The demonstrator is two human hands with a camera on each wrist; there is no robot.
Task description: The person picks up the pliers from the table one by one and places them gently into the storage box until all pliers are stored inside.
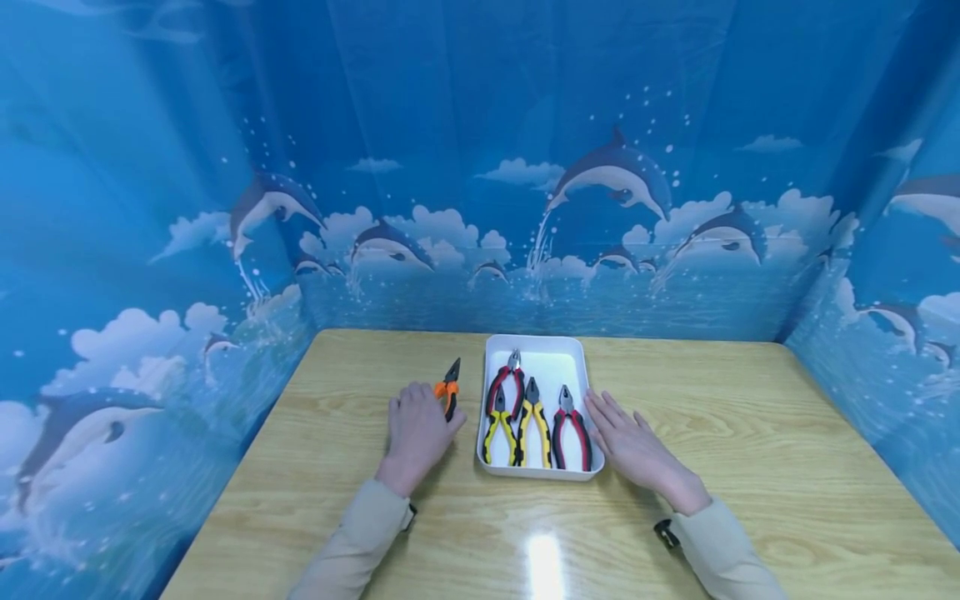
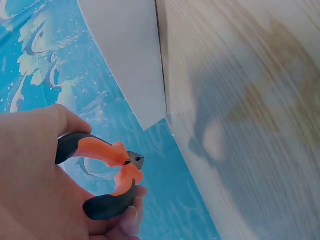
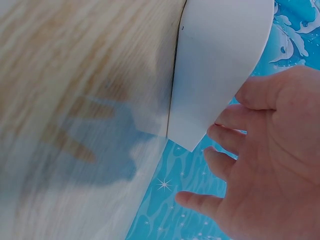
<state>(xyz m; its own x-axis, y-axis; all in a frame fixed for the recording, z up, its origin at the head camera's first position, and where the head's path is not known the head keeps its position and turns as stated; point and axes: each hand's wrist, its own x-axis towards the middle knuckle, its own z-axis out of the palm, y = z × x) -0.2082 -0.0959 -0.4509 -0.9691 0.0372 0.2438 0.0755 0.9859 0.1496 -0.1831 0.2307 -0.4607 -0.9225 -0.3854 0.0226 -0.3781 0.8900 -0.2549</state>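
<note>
My left hand [image 1: 420,429] grips orange-and-black pliers [image 2: 112,155] by the handles, left of the white tray [image 1: 540,473]. Their dark jaws point away from me in the head view, and the handles are spread apart in the left wrist view. Beside the tray's right wall, my right hand [image 1: 633,442] lies with its fingers stretched out, fingertips right at the rim. Inside the tray are red-and-black pliers [image 1: 491,392] at the upper left, small yellow pliers [image 1: 489,437] below them, longer yellow pliers [image 1: 545,429] in the middle and another red-and-black pair [image 1: 583,429] at the right.
The tray stands on a wood-grain table [image 1: 750,433], toward its far edge. A blue curtain [image 1: 480,100] printed with dolphins and clouds hangs behind the table and along both sides. A bright light reflection shows on the tabletop nearer to me.
</note>
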